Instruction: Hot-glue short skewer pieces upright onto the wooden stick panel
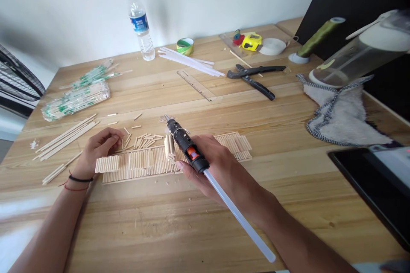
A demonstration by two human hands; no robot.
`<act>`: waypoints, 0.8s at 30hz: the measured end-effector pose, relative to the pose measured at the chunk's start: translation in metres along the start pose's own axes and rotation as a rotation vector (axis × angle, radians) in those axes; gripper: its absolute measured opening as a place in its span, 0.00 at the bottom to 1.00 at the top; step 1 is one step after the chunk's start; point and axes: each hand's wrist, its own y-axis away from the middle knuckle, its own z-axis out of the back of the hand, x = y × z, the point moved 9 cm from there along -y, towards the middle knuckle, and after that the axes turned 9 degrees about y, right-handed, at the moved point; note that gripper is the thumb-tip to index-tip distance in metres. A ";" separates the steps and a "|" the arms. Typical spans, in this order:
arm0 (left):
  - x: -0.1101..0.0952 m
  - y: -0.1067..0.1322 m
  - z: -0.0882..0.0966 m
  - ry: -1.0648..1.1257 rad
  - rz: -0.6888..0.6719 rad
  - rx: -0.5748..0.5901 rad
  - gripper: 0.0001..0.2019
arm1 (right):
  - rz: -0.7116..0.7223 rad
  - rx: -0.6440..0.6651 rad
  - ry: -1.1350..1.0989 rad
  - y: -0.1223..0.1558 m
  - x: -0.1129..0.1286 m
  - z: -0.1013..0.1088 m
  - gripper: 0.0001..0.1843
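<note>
My right hand is wrapped round a black hot glue gun with an orange trigger. A clear glue stick juts out of its back toward me. The nozzle points away over a flat panel of short wooden sticks lying on the table. My left hand rests with curled fingers at the panel's left end, touching a small block of glued sticks. What its fingertips pinch, if anything, is hidden. Loose short stick pieces lie just behind the panel.
Long sticks and wrapped chopstick packs lie at the left. A water bottle, tape roll, glue sticks, ruler, cutters and tape measure sit behind. A towel, glass jar and tablet stand right.
</note>
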 end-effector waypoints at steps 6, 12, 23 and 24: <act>0.003 0.000 0.003 0.000 0.017 0.018 0.16 | 0.003 0.006 -0.040 0.000 0.000 -0.001 0.11; 0.004 -0.001 0.005 0.003 -0.045 0.012 0.15 | 0.005 0.015 -0.068 -0.002 0.000 -0.003 0.11; 0.008 -0.001 0.005 0.001 0.015 0.040 0.19 | 0.004 0.005 -0.071 -0.003 0.000 -0.003 0.11; 0.008 -0.001 0.005 0.005 0.015 0.043 0.19 | 0.003 0.007 -0.075 -0.003 0.000 -0.003 0.11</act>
